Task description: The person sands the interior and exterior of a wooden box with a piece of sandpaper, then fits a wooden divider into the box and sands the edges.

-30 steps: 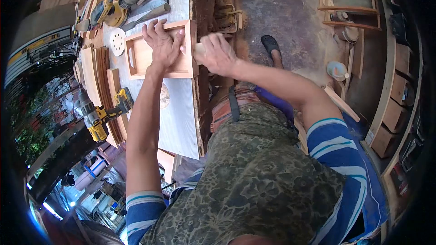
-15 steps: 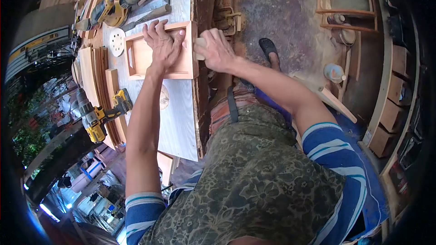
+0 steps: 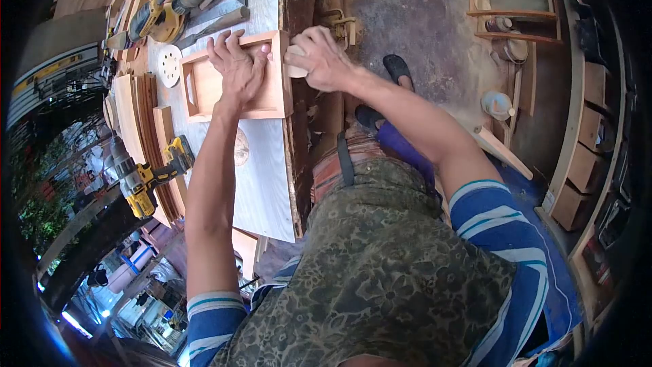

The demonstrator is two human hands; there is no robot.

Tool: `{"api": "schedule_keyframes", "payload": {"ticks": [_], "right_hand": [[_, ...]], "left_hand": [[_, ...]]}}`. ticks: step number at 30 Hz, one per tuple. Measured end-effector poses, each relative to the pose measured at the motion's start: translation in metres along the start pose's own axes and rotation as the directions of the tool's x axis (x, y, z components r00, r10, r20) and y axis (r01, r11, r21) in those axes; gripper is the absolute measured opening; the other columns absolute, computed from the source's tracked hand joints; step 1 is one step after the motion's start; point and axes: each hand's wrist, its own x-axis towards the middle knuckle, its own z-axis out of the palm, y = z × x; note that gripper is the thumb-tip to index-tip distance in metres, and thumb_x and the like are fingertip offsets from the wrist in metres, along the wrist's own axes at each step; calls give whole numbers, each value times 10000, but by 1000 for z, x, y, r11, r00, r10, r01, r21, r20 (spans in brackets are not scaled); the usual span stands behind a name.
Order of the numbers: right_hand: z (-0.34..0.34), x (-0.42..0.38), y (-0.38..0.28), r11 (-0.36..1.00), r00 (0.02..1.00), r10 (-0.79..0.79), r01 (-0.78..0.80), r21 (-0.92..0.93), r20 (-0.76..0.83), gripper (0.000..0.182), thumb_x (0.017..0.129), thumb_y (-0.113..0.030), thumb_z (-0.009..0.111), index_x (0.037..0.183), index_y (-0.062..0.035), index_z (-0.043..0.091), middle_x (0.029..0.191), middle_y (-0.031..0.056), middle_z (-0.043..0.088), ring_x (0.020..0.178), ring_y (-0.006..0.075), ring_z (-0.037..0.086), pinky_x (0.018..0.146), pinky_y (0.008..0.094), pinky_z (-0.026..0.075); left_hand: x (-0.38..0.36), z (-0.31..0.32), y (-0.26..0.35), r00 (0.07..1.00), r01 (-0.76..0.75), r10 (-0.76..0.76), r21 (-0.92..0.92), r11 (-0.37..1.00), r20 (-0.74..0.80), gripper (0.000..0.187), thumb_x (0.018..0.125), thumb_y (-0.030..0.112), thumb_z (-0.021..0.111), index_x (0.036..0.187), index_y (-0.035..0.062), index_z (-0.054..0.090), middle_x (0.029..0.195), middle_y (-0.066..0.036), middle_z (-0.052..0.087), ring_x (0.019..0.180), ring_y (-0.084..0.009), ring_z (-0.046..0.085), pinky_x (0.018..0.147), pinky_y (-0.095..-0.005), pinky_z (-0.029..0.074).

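Observation:
A shallow wooden box (image 3: 282, 95) with a raised frame lies at the right edge of the pale workbench (image 3: 261, 190). Inside it, my left hand (image 3: 238, 68) rests on the base and against the upper frame, fingers spread. My right hand (image 3: 318, 60) is closed around a pale sanding pad (image 3: 295, 62), which touches the box's outer right side. Part of the pad is hidden by the fingers.
A yellow sander (image 3: 166, 20) with its cable lies at the bench's top, near a perforated white disc (image 3: 169, 66). A yellow drill (image 3: 146, 177) and stacked wood strips (image 3: 139, 105) are at the left. A wooden frame (image 3: 513, 13) stands on the floor.
My right hand and the pad have shifted slightly up and left along the box's side. The whole view has moved a little, and a second sandal shows more.

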Motion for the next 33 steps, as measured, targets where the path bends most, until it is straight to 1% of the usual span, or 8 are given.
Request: {"api": "schedule_keyframes", "payload": {"ticks": [4,6,10,12,18,22,25,33], "right_hand": [[-11,-4,-18,991,996,69,-75,110,56,485,704,20,620,1143,-174,687,1077,116,574,1103,340,500,997,520,400],[-22,8,3,998,991,-51,53,-16,127,478,727,4,635,1156,-197,697,1086,110,578,1111,334,498,1023,515,396],[-14,-4,-14,997,997,63,-64,45,36,375,752,-17,662,1066,-207,743,1093,98,575,1137,333,495,1049,507,398],[-11,-19,-24,996,999,-13,10,85,30,366,759,-38,677,1070,-215,753,1094,112,550,1118,339,488,1048,494,400],[-12,-13,-17,994,998,70,-70,-85,-3,368,889,-122,631,1191,-301,738,1101,129,536,1084,357,487,1020,509,408],[-11,-24,-21,932,996,-82,66,-357,-32,369,900,-190,620,1218,-348,718,1127,98,513,1134,319,459,1110,523,368],[-9,-17,-23,939,999,22,-34,-341,-39,394,883,-169,609,1222,-348,704,1144,100,515,1157,319,454,1149,547,333],[-4,-20,-29,930,995,-74,47,-365,-60,384,875,-226,617,1244,-318,671,1201,131,504,1198,349,461,1167,614,296]], "left_hand": [[3,0,-1,1000,11,-11,-1,1000,14,774,998,552,618,1475,9,341,1499,-291,273,1449,-514,128,1223,-647,53],[0,1,-2,1000,-9,9,-20,1000,-7,776,994,557,619,1477,13,349,1502,-288,274,1452,-518,122,1225,-646,53],[2,4,-3,1000,5,-5,-7,1000,-27,788,989,564,624,1485,14,356,1511,-297,271,1452,-523,119,1220,-650,60],[6,2,-2,999,7,-7,2,1000,-33,788,990,564,623,1485,13,354,1509,-299,270,1450,-522,122,1219,-651,59],[4,5,-6,999,11,-11,4,1000,-44,797,980,569,631,1488,21,355,1504,-292,270,1450,-520,118,1221,-653,58],[0,7,-5,1000,11,-11,10,1000,0,822,973,582,635,1495,21,339,1522,-285,251,1452,-526,112,1213,-665,71],[1,7,-5,999,30,-30,-1,1000,-24,825,972,583,635,1502,29,332,1531,-278,235,1462,-532,91,1218,-660,64],[-1,5,-5,999,33,-33,9,999,-12,813,967,579,646,1489,43,329,1519,-278,256,1466,-525,97,1219,-657,64]]}}
